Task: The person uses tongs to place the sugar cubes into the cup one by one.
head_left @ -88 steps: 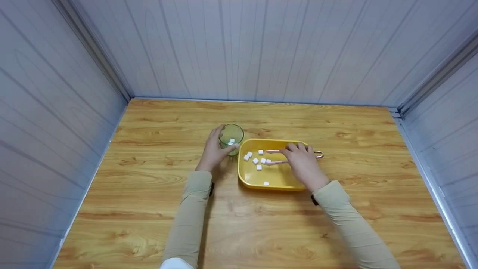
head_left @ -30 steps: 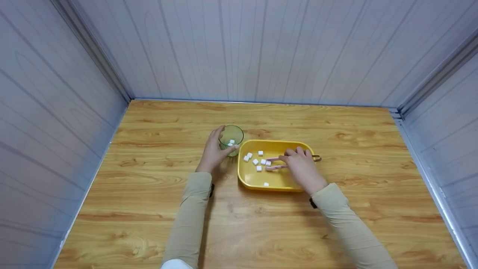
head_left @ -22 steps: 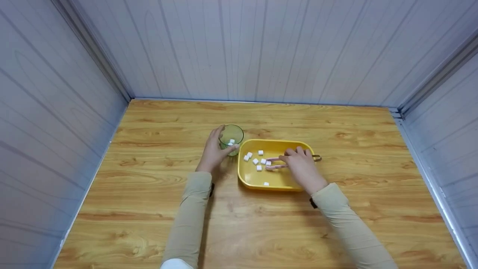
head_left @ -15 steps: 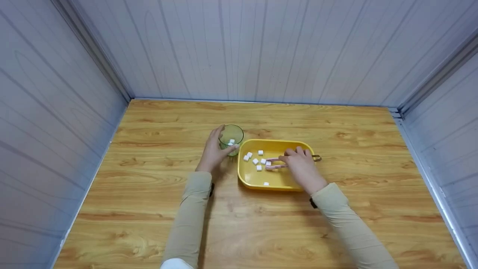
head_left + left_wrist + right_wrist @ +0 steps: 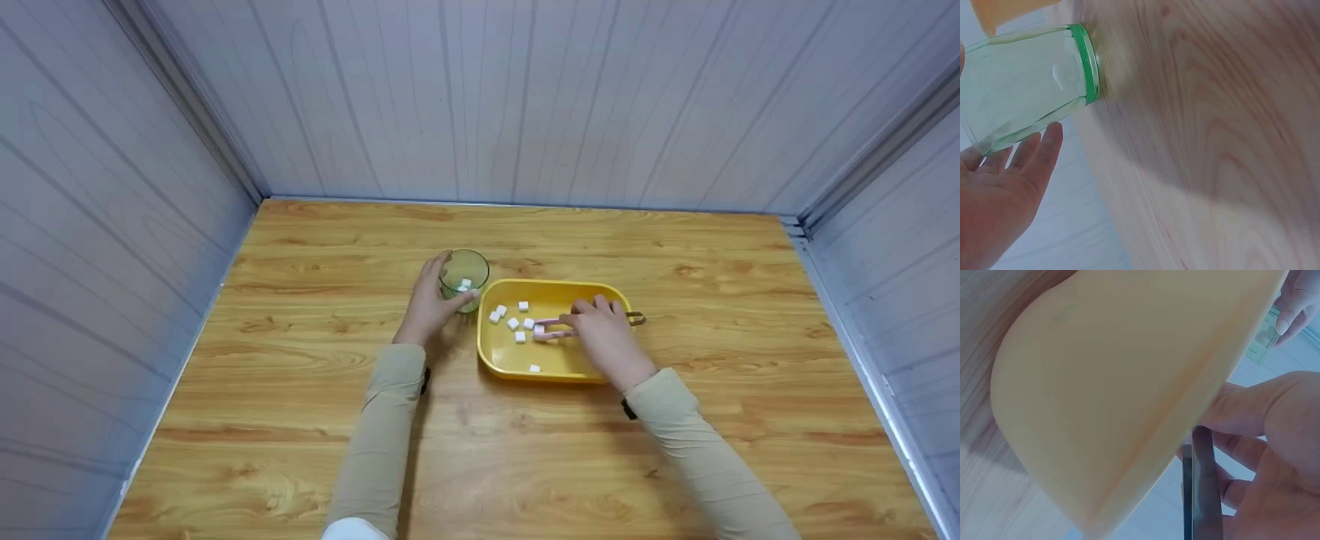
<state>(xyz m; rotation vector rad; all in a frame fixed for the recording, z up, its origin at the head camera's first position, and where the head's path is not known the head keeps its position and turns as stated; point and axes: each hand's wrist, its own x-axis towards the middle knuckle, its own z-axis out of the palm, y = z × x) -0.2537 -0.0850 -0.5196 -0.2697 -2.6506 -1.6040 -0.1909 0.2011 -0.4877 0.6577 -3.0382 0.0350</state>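
Observation:
My left hand (image 5: 430, 306) holds a clear green glass (image 5: 465, 271) upright on the table, thumb on the near side and fingers on the far side. A few white cubes (image 5: 465, 284) lie in the glass. In the left wrist view, fingers (image 5: 1044, 152) curve along the side of the glass (image 5: 1022, 84). My right hand (image 5: 609, 337) grips pink-tipped metal tongs (image 5: 555, 334) over the yellow tray (image 5: 562, 367). The tongs' tips stand on either side of a white cube (image 5: 539, 329). In the right wrist view, the tray's wall (image 5: 1106, 382) hides the tips; the tongs' metal handle (image 5: 1206, 484) shows.
Several other white cubes (image 5: 513, 324) lie in the tray's left half, and one cube (image 5: 535, 368) sits by its near wall. The glass stands close to the tray's left end. Pale panels (image 5: 487, 105) border the wooden table (image 5: 300, 262) at the back and sides.
Since the earliest frame, my right hand has shifted slightly and the tongs' tips have drawn closer together, around a cube. Over the last second almost nothing has moved. The left hand stays on the glass.

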